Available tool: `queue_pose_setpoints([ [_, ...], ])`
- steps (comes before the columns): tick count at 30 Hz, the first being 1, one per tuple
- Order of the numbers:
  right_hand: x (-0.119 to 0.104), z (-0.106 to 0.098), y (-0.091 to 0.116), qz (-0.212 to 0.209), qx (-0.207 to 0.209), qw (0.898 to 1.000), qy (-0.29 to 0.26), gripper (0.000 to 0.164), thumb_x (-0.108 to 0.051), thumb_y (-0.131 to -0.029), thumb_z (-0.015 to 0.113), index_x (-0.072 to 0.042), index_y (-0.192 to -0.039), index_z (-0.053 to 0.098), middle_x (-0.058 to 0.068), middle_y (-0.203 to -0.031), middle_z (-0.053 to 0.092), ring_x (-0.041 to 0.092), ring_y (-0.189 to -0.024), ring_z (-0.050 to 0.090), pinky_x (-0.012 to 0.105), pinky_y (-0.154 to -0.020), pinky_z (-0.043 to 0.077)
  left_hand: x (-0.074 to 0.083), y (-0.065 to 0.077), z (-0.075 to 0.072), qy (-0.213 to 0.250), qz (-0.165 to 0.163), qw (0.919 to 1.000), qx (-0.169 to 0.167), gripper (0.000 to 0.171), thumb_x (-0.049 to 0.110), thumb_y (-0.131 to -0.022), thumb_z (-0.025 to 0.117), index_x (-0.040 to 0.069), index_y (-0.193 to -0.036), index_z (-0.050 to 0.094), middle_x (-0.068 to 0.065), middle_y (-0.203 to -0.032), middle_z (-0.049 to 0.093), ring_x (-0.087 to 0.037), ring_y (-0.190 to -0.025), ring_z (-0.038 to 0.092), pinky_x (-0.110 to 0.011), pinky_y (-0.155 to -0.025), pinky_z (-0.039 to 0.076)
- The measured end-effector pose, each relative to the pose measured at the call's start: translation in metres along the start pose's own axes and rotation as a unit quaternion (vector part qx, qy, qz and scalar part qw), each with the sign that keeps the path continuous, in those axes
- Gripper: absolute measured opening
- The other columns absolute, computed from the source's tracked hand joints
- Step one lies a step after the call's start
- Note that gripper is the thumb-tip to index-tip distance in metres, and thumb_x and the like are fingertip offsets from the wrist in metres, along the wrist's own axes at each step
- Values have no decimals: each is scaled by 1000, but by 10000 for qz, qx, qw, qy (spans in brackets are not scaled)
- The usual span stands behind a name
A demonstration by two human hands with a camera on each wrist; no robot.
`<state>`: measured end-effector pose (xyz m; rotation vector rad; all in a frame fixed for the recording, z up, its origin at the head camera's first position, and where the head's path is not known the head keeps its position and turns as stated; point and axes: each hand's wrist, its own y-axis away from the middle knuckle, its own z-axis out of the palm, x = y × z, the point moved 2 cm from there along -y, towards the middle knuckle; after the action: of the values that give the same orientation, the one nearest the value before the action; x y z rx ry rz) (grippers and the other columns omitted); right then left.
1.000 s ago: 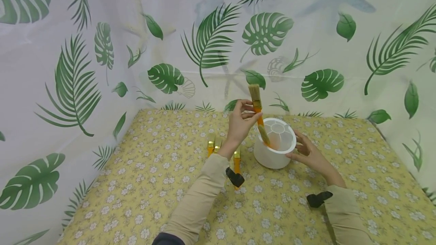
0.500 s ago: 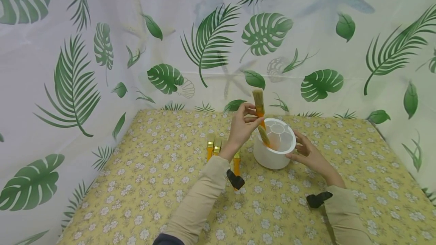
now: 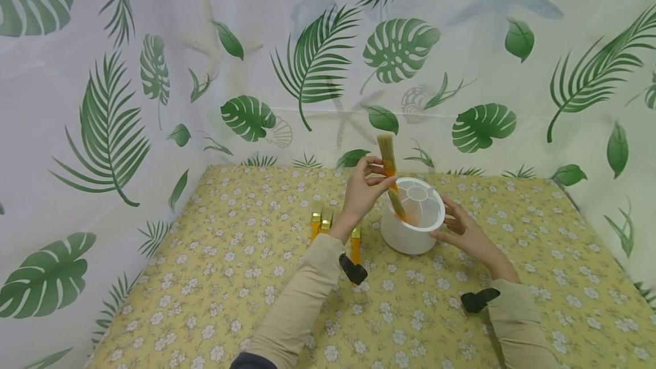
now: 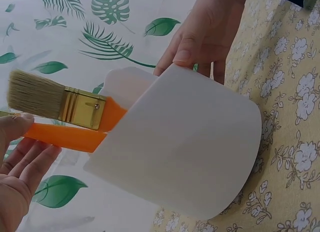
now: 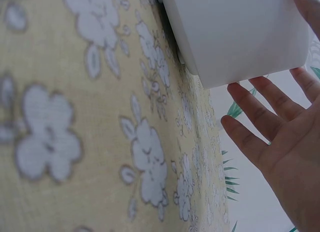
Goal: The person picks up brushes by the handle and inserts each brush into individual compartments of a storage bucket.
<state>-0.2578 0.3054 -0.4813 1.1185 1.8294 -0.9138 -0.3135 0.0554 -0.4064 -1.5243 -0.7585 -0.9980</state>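
Note:
My left hand (image 3: 359,193) pinches an orange-handled paintbrush (image 3: 387,161) between thumb and fingers, bristles upward. Its handle (image 4: 67,137) points down to the rim of a white round holder (image 3: 410,239), whose top is split into compartments. A second paintbrush (image 4: 82,104) stands tilted in the holder, bristles up, its lower handle hidden by the wall. At the holder's right side, my right hand (image 3: 465,233) rests its fairly straight fingers (image 5: 255,104) against the wall, with the thumb at the rim. The lower end of the held brush is hidden in the head view.
Several more paintbrushes (image 3: 316,224) lie on the yellow flowered tablecloth (image 3: 230,266), left of the holder and partly under my left forearm. A leaf-patterned white curtain (image 3: 318,147) hangs along the table's back and sides.
My left hand has moved slightly right and down with the paintbrush, bringing it lower over the holder. My right hand and the holder have stayed in place.

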Motion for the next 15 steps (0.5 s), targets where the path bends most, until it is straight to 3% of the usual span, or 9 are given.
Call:
queue_pose_setpoints([
  [3, 0, 0, 0, -3, -6, 10000, 11, 84, -8, -89, 62, -23, -150, 7, 22, -146, 23, 48, -126, 33, 64, -89, 42, 1, 0, -2, 96, -74, 9999, -84, 40, 8, -83, 69, 3, -118, 49, -21, -106, 60, -30, -89, 66, -26, -72, 56],
  [10, 0, 0, 0, 35, -17, 10000, 1, 84, -9, -89, 62, -24, -150, 7, 21, -146, 23, 48, -127, 33, 62, -89, 43, 25, 9, -6, 161, -248, 9994, -157, 41, 4, -85, 66, -4, -120, 45, -26, -109, 58, -37, -94, 64, -27, -73, 56],
  [15, 0, 0, 0, 29, -28, 10000, -28, 83, -9, -89, 62, -24, -150, 7, 21, -146, 23, 48, -127, 33, 62, -89, 43, 24, 10, -7, 136, -353, 9992, -149, 42, 6, -85, 66, -3, -121, 45, -25, -109, 59, -35, -94, 65, -27, -74, 56],
])
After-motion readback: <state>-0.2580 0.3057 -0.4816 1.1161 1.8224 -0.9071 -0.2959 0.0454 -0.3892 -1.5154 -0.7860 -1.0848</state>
